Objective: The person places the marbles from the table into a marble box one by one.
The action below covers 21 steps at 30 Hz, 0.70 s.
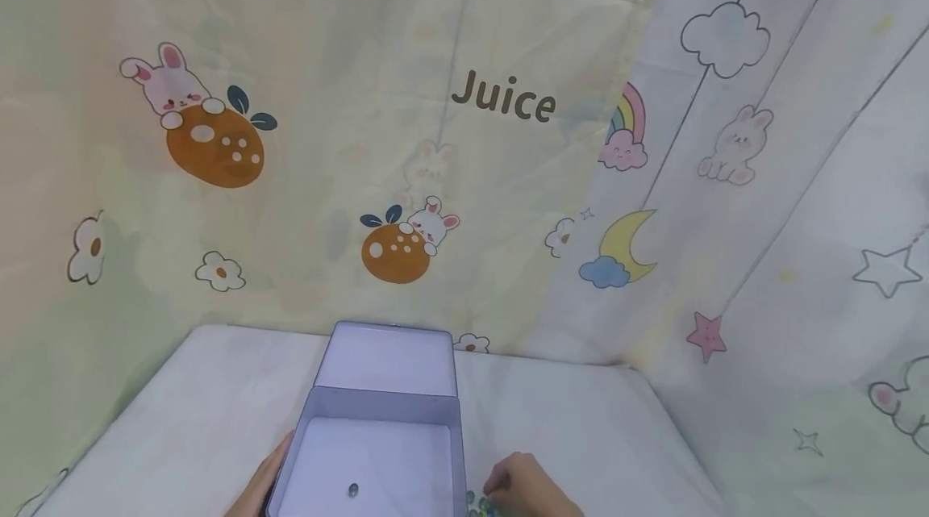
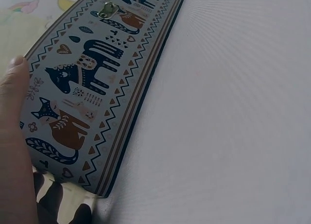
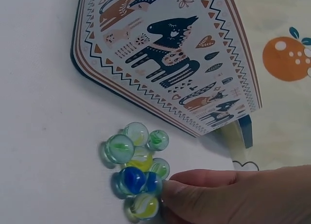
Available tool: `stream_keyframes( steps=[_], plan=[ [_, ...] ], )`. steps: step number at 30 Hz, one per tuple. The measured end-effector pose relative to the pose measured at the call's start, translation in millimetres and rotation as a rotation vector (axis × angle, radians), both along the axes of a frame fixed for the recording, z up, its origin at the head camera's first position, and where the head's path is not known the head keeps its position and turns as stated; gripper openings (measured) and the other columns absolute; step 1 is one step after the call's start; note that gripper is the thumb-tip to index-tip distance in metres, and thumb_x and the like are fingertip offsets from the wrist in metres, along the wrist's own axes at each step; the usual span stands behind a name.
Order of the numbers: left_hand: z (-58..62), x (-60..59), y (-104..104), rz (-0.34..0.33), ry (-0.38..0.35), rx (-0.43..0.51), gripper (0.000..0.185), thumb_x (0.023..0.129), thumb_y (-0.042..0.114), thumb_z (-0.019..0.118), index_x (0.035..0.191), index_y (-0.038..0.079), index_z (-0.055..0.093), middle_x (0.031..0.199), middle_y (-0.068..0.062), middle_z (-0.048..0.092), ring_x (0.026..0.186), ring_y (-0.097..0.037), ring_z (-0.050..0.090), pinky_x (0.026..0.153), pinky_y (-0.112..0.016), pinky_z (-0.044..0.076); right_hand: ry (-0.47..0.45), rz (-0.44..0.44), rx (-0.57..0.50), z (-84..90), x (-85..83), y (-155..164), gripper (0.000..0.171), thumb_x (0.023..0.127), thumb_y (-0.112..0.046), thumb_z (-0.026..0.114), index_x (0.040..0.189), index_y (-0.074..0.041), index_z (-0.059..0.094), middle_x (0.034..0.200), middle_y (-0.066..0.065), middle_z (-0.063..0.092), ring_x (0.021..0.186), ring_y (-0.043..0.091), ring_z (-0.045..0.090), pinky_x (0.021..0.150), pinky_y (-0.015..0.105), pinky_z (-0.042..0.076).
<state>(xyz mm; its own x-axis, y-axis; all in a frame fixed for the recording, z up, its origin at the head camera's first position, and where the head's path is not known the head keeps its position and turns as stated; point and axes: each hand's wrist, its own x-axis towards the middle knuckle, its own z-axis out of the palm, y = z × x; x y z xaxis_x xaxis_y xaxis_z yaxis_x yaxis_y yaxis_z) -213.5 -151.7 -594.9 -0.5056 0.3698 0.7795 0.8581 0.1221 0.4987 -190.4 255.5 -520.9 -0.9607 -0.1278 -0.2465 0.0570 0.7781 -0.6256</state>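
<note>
Two hands flank tin (image 1: 377,452), marbles (image 3: 137,170) at right fingertips (image 3: 170,190)

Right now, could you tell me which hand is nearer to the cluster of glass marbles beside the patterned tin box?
Right. The right hand touches the marbles; the left hand rests against the tin box's far side.

word "Juice" in brown letters, on the cartoon-print backdrop cloth (image 1: 464,138)

a home play corner, cartoon bunny curtains (image 1: 218,122) hung behind, white-covered table (image 1: 581,436), marbles (image 3: 136,170)
</note>
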Motion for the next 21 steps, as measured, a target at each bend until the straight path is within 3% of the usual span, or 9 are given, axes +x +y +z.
stream_keyframes(
  steps=[3,9,14,21],
  plan=[
    [0.0,1.5,2.9,-0.017,-0.049,-0.007,0.090,0.089,0.045,0.050,0.150,-0.005,0.007,0.159,0.007,0.008,0.141,0.005,0.009,0.102,0.000,0.013,-0.028,-0.017,0.022,4.5,-0.3,0.6,0.014,0.077,-0.002,0.068,0.071,-0.014,0.070,0.072,-0.001,0.064,0.069,0.020,0.058,0.065,0.045,0.052],
    [-1.0,1.2,5.0,0.010,-0.012,-0.004,0.084,0.091,0.047,0.041,0.149,-0.005,0.009,0.159,0.006,0.010,0.141,0.005,0.010,0.103,-0.001,0.013,-0.043,-0.006,0.044,4.9,-1.3,1.7,0.016,0.076,-0.001,0.068,0.069,-0.015,0.069,0.072,-0.001,0.063,0.069,0.020,0.056,0.066,0.045,0.052],
    [-1.0,2.9,6.2,-0.005,-0.054,0.000,0.085,0.091,0.045,0.046,0.150,-0.003,0.007,0.158,0.009,0.009,0.140,0.007,0.011,0.101,0.000,0.013,-0.085,-0.001,0.020,3.6,-2.6,9.6,0.014,0.078,-0.004,0.069,0.073,-0.017,0.070,0.075,-0.002,0.065,0.072,0.020,0.058,0.069,0.047,0.052],
    [-1.7,3.5,8.5,-0.026,-0.088,-0.012,0.088,0.089,0.043,0.049,0.152,0.002,0.004,0.157,0.013,0.006,0.139,0.009,0.009,0.099,0.001,0.014,-0.048,0.112,-0.022,9.6,-3.5,22.6,0.010,0.077,-0.007,0.070,0.077,-0.017,0.072,0.073,-0.004,0.067,0.067,0.014,0.059,0.064,0.033,0.052]
  ],
)
